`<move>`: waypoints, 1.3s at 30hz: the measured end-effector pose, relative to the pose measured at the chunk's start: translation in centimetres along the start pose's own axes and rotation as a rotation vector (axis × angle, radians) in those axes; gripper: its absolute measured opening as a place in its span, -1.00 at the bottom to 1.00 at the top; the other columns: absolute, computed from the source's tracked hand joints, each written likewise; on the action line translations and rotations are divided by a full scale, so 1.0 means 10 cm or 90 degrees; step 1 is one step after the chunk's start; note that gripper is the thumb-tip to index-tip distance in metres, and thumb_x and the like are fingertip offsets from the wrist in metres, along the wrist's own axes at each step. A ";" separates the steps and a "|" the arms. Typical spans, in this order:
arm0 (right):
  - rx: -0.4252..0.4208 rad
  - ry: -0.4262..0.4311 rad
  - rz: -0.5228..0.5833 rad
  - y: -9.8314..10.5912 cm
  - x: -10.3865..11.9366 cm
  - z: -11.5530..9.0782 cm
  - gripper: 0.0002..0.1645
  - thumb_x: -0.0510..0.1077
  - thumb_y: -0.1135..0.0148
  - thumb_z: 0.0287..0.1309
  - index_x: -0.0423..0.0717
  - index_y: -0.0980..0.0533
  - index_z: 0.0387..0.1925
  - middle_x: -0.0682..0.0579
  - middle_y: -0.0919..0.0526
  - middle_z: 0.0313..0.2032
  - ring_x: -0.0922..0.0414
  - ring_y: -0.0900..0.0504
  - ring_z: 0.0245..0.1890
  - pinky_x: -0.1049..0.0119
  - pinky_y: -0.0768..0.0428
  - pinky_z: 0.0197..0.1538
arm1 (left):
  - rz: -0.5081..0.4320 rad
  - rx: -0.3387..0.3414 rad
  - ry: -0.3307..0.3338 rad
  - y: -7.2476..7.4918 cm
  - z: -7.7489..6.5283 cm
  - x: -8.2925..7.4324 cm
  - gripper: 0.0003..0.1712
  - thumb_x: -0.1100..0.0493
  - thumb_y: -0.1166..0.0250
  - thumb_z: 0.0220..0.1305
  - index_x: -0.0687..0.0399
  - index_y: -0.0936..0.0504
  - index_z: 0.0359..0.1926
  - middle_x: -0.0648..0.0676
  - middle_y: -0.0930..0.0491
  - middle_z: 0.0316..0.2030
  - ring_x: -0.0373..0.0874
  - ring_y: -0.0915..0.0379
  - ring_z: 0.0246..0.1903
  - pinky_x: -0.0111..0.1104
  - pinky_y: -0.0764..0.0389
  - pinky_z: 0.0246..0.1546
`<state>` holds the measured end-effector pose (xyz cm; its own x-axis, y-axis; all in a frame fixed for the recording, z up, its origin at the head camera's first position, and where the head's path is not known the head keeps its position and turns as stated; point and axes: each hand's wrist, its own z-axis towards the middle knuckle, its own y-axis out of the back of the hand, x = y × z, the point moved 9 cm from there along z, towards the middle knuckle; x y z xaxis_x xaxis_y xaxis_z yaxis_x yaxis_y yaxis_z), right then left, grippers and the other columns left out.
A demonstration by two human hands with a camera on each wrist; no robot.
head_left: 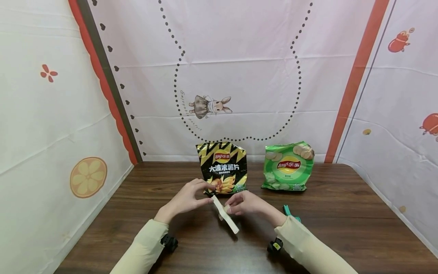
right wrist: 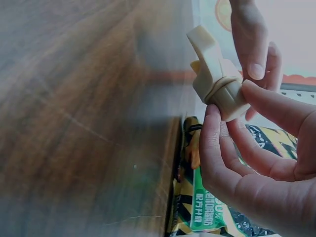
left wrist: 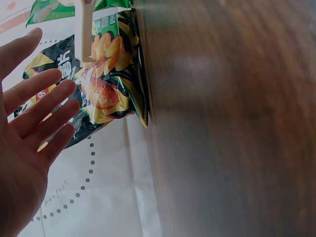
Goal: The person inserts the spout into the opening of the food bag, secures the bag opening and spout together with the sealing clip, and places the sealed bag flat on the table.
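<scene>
My right hand (head_left: 247, 203) pinches the round cap of a long cream bag clip (head_left: 230, 222) between thumb and fingers, holding it above the table. In the right wrist view the ribbed cap of the clip (right wrist: 229, 98) sits between the fingertips, its bar pointing away. My left hand (head_left: 188, 196) hovers by the clip's far end. Seen from the left wrist, the left hand (left wrist: 32, 123) has its fingers spread and touches nothing. Behind both hands, a black and yellow chip bag (head_left: 222, 167) stands upright against the backdrop.
A green chip bag (head_left: 289, 167) stands at the back right. Beside my right wrist lies a teal object (head_left: 286, 210), partly hidden by the sleeve. The dark wooden table (head_left: 342, 228) meets a printed white cloth (head_left: 239, 76) at the back and sides.
</scene>
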<state>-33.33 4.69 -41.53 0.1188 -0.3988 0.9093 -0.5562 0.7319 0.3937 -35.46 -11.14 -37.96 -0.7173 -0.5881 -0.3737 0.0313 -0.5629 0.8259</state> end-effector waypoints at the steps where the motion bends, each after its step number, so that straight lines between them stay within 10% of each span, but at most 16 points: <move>1: 0.000 0.002 -0.001 0.01 0.01 0.00 -0.70 -0.23 -0.32 0.09 -0.30 -0.60 -0.13 -0.06 -0.69 -0.26 0.21 -0.63 -0.31 0.22 -0.65 -0.16 | -0.005 -0.003 -0.005 0.01 0.00 -0.01 -0.50 -0.21 -0.33 0.11 -0.13 -0.61 0.03 -0.20 -0.56 -0.03 -0.30 -0.43 0.01 -0.27 -0.47 0.05; 16: 0.014 0.056 -0.006 0.09 0.24 0.01 -0.62 -0.19 -0.31 0.12 -0.29 -0.57 -0.04 -0.13 -0.69 -0.16 0.20 -0.64 -0.22 0.27 -0.63 -0.14 | -0.073 -0.042 -0.033 0.17 0.04 -0.11 -0.50 -0.13 -0.38 0.09 0.00 -0.63 0.01 -0.17 -0.62 -0.08 -0.28 -0.50 -0.05 -0.29 -0.51 0.00; 39: -0.014 0.077 -0.081 0.21 0.47 0.02 -0.63 -0.09 -0.36 0.08 -0.07 -0.62 -0.05 -0.03 -0.62 0.04 -0.02 -0.50 0.08 0.21 -0.49 -0.01 | -0.216 -0.009 0.065 0.36 0.01 -0.25 -0.83 0.16 -0.38 0.13 -0.03 -0.67 -0.21 -0.06 -0.68 -0.30 -0.23 -0.57 -0.27 -0.32 -0.53 -0.13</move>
<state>-34.08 4.29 -36.46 0.2867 -0.4206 0.8608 -0.5123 0.6919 0.5087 -33.59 -11.69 -33.98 -0.6151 -0.4211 -0.6666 -0.1866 -0.7437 0.6420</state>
